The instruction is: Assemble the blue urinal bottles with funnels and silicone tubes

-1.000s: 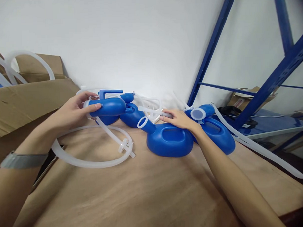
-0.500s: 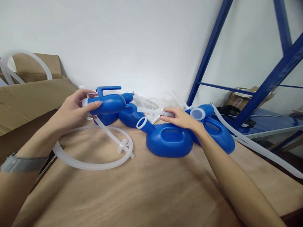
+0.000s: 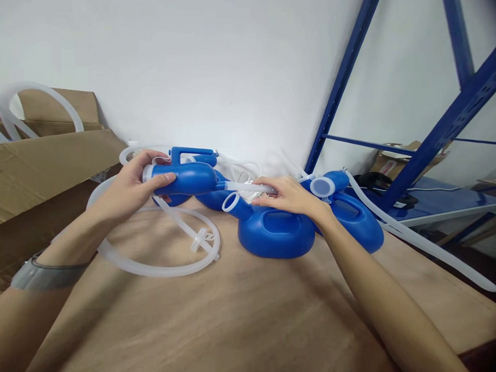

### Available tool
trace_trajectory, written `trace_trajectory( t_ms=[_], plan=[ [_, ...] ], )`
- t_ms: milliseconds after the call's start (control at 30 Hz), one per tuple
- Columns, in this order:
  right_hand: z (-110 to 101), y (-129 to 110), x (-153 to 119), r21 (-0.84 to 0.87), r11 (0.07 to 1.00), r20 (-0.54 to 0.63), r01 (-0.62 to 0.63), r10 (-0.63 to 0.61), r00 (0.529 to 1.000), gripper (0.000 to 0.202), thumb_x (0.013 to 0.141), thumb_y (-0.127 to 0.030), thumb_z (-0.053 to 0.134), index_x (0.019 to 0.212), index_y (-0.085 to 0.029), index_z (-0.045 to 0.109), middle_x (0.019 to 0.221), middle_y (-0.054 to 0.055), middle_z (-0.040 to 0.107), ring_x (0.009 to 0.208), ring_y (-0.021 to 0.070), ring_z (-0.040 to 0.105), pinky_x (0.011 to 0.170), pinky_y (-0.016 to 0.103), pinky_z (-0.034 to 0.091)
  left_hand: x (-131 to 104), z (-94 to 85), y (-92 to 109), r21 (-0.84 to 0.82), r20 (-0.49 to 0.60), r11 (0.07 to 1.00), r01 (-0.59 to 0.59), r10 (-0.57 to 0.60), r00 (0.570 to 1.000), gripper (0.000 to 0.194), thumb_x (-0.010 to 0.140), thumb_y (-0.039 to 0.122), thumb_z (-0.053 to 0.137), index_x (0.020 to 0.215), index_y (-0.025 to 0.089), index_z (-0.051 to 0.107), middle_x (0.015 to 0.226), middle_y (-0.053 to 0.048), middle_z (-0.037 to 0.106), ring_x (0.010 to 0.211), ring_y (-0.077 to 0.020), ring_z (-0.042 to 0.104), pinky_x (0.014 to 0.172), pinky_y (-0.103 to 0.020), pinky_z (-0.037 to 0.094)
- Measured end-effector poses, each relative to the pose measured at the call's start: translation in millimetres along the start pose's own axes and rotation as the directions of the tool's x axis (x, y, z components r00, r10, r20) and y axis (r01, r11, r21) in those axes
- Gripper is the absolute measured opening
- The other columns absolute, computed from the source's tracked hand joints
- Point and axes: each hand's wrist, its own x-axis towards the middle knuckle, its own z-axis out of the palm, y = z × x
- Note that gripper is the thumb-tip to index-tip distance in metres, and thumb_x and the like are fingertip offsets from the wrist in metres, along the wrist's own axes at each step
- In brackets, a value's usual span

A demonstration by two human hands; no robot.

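My left hand (image 3: 140,179) is wrapped round the white-collared end of a blue bottle-shaped part (image 3: 191,177) with a handle on top, held above the table. At its right end a narrow blue nozzle meets a translucent tube (image 3: 246,187). The tube is pinched in my right hand (image 3: 278,193), which is just above a blue jug (image 3: 276,231) with an open white-rimmed neck. A coiled translucent hose (image 3: 161,271) with a white clip (image 3: 199,240) lies below my left hand.
A cardboard box (image 3: 48,171) with translucent hoses stands at the left. Right of the jug is another blue container (image 3: 357,225) with a long hose (image 3: 437,255) trailing over the wooden table (image 3: 236,316). A blue metal rack (image 3: 342,79) rises behind at the right.
My left hand has moved right with the blue part, and its nozzle now meets the tube end. My right hand has shifted slightly left with the tube.
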Motion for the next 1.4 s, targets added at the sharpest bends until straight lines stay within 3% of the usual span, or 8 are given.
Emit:
trace_trajectory(
  t_ms=[133, 400, 567, 733, 867, 1000, 1200, 1400],
  plan=[
    [-3, -21, 0, -0.039, 0.992, -0.009, 0.122, -0.123, 0.992, 0.057, 0.102, -0.066, 0.043, 0.139, -0.028, 0.064, 0.106, 0.007, 0.078, 0.094, 0.0314, 0.071, 0.083, 0.04, 0.049, -7, 8.1, 13, -0.229, -0.021, 0.973, -0.007, 0.002, 1.0, 0.049, 0.077, 0.055, 0.075, 0.112, 0.027, 0.054, 0.13, -0.002, 0.053, 0.075, -0.0148, 0.065, 0.067, -0.034, 0.061],
    [-13, -52, -7, -0.106, 0.978, 0.005, 0.18, -0.18, 0.984, 0.053, 0.106, -0.06, 0.037, 0.139, -0.028, 0.064, 0.103, 0.007, 0.078, 0.094, 0.0329, 0.073, 0.086, 0.043, 0.051, -27, 12.6, 46, 0.109, -0.188, 0.979, -0.175, 0.193, 0.963, 0.06, 0.061, 0.065, 0.085, 0.102, 0.03, 0.058, 0.116, 0.002, 0.062, 0.114, -0.0292, 0.06, 0.104, -0.045, 0.049],
    [-23, -58, -17, -0.122, 0.969, -0.032, 0.213, -0.218, 0.975, 0.048, 0.106, -0.059, 0.04, 0.134, -0.029, 0.067, 0.105, 0.006, 0.078, 0.093, 0.0294, 0.072, 0.079, 0.037, 0.05, -33, 16.5, 52, 0.071, -0.253, 0.963, -0.262, 0.271, 0.929, 0.066, 0.056, 0.068, 0.088, 0.103, 0.032, 0.058, 0.112, 0.003, 0.063, 0.112, -0.0281, 0.062, 0.096, -0.043, 0.055],
    [-29, -61, -21, -0.11, 0.954, -0.04, 0.279, -0.285, 0.958, 0.041, 0.109, -0.051, 0.042, 0.127, -0.023, 0.065, 0.1, 0.007, 0.078, 0.083, 0.024, 0.072, 0.07, 0.032, 0.049, -39, 23.5, 61, 0.075, -0.357, 0.9, -0.429, 0.426, 0.831, 0.068, 0.052, 0.063, 0.094, 0.098, 0.029, 0.059, 0.102, 0.0, 0.063, 0.1, -0.0259, 0.067, 0.093, -0.047, 0.058],
    [-29, -60, -21, -0.017, 0.949, -0.067, 0.314, -0.314, 0.947, 0.036, 0.109, -0.047, 0.043, 0.125, -0.022, 0.064, 0.099, 0.006, 0.078, 0.083, 0.0223, 0.072, 0.067, 0.03, 0.048, -44, 30.9, 64, 0.076, -0.418, 0.894, -0.442, 0.431, 0.8, 0.058, 0.062, 0.062, 0.091, 0.098, 0.031, 0.058, 0.102, 0.001, 0.064, 0.102, -0.0261, 0.067, 0.095, -0.051, 0.058],
    [-26, -56, -19, 0.013, 0.947, -0.074, 0.322, -0.32, 0.945, 0.033, 0.108, -0.045, 0.047, 0.125, -0.023, 0.064, 0.098, 0.005, 0.078, 0.084, 0.0227, 0.072, 0.071, 0.031, 0.049, -46, 37.6, 60, 0.126, -0.424, 0.851, -0.51, 0.511, 0.747, 0.064, 0.058, 0.062, 0.093, 0.101, 0.031, 0.057, 0.1, 0.003, 0.062, 0.096, -0.0221, 0.067, 0.093, -0.048, 0.059],
    [-23, -53, -15, 0.086, 0.923, -0.071, 0.375, -0.37, 0.926, 0.031, 0.108, -0.044, 0.048, 0.12, -0.023, 0.066, 0.086, 0.003, 0.075, 0.072, 0.0207, 0.069, 0.067, 0.032, 0.048, -46, 44.4, 58, 0.093, -0.443, 0.866, -0.492, 0.479, 0.758, 0.061, 0.058, 0.053, 0.095, 0.099, 0.031, 0.056, 0.101, 0.001, 0.06, 0.099, -0.0254, 0.066, 0.086, -0.047, 0.06],
    [-21, -55, -13, 0.159, 0.896, -0.079, 0.415, -0.408, 0.91, 0.023, 0.107, -0.039, 0.051, 0.11, -0.022, 0.066, 0.081, 0.0, 0.071, 0.066, 0.0165, 0.064, 0.065, 0.03, 0.045, -42, 47.7, 53, 0.169, -0.425, 0.798, -0.579, 0.589, 0.688, 0.065, 0.06, 0.059, 0.092, 0.103, 0.027, 0.054, 0.102, 0.001, 0.06, 0.094, -0.0219, 0.066, 0.086, -0.043, 0.055]
  ],
)
